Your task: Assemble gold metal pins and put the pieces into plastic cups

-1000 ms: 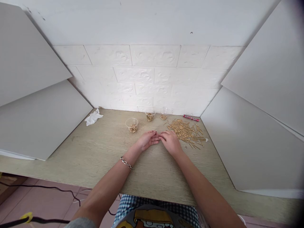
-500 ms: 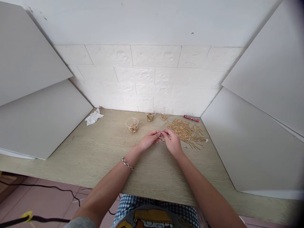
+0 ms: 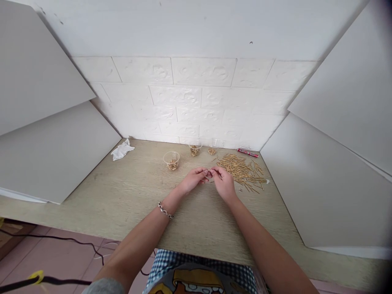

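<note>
My left hand (image 3: 195, 179) and my right hand (image 3: 224, 182) meet above the middle of the table, fingertips pinched close together. Between them is a tiny piece, mostly hidden by the fingers and too small to name. Just beyond and to the right of my right hand lies a spread pile of thin gold-coloured rods (image 3: 241, 168). Farther back and to the left stand a clear plastic cup (image 3: 171, 157) with small gold pieces in it, a second such cup (image 3: 195, 147) and a smaller clear cup (image 3: 212, 147) with a few gold pieces.
A red tube (image 3: 248, 152) lies by the back wall behind the rods. Crumpled white tissue (image 3: 122, 150) rests at the back left corner. Grey-white panels (image 3: 339, 183) flank the wooden table (image 3: 128, 200) on both sides. Dark cables (image 3: 67, 240) run over the floor at lower left.
Both hands stay in nearly the same place, fingertips together. The whole view has shifted slightly; the cups and rods have not moved on the table.
</note>
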The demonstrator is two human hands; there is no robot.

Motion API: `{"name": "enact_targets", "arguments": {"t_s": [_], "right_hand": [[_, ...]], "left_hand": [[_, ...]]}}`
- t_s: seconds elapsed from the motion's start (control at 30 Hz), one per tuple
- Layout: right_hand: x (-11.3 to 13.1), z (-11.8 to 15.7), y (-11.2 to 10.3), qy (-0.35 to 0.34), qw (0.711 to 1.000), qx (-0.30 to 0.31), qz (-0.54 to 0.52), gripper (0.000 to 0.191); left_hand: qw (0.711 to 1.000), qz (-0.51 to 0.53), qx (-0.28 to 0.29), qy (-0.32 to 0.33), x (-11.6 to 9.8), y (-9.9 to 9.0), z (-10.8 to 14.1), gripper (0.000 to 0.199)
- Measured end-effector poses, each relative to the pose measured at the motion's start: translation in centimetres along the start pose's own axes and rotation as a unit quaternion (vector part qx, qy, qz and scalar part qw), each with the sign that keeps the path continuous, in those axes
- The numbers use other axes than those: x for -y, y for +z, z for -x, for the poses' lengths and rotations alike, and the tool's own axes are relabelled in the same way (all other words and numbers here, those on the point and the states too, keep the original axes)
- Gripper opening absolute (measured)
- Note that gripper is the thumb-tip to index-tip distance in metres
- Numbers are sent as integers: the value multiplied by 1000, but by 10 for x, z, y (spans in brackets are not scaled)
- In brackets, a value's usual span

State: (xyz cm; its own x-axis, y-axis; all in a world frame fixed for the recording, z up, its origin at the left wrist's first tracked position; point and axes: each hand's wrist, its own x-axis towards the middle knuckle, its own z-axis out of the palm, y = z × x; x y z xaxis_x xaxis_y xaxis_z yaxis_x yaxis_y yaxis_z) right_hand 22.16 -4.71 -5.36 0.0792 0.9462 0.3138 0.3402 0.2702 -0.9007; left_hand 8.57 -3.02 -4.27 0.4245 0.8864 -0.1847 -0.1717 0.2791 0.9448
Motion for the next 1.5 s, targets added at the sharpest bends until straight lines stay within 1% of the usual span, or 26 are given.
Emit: {"name": "enact_targets", "arguments": {"t_s": [0.1,0.2,0.27,0.37,0.5,0.63,0.7,0.77,0.83,0.93,1.03,1.13,1.33,1.43,1.5], "right_hand": [[1,1,-1,-8,1000,-3,3,23],[3,1,-1,-14,1000,-5,18,23],[3,1,-1,-15,999,-6,32,23],[3,1,-1,-16,999,-3,41,23],[3,2,-1,-17,999,3,35,23],[3,1,-3,-15,1000,18,17,21],[3,-1,-5,-19,999,38,5,19],[2,-3,-8,-21,998,61,-6,17],[2,-4,-10,-15,997,79,-17,16],[1,-5,-10,2,995,90,-32,16],[2,-4,-9,16,995,87,-41,15],[4,-3,-8,32,995,83,-34,15],[6,-2,-7,48,996,73,-23,15],[7,-2,-7,64,993,81,-48,16],[7,-3,-7,83,989,93,-82,18]], "left_hand": [[1000,-9,-1,9,-1,2,1,17],[999,-35,-8,38,-4,5,3,14],[994,-78,-20,74,-7,7,5,13],[977,-166,-43,125,-12,9,8,14],[942,-278,-57,179,-15,9,13,15],[879,-417,-48,227,-14,5,13,22],[851,-465,-39,242,-13,3,12,24],[829,-499,-35,251,-11,1,12,24],[811,-525,-33,257,-11,0,11,23],[789,-552,-33,269,-11,-1,12,23],[765,-579,-34,281,-13,-1,13,23],[734,-612,-45,290,-14,0,15,22],[680,-669,-59,296,-16,3,19,23],[668,-679,-50,302,-17,2,20,22],[676,-671,-43,303,-18,1,19,22]]}}
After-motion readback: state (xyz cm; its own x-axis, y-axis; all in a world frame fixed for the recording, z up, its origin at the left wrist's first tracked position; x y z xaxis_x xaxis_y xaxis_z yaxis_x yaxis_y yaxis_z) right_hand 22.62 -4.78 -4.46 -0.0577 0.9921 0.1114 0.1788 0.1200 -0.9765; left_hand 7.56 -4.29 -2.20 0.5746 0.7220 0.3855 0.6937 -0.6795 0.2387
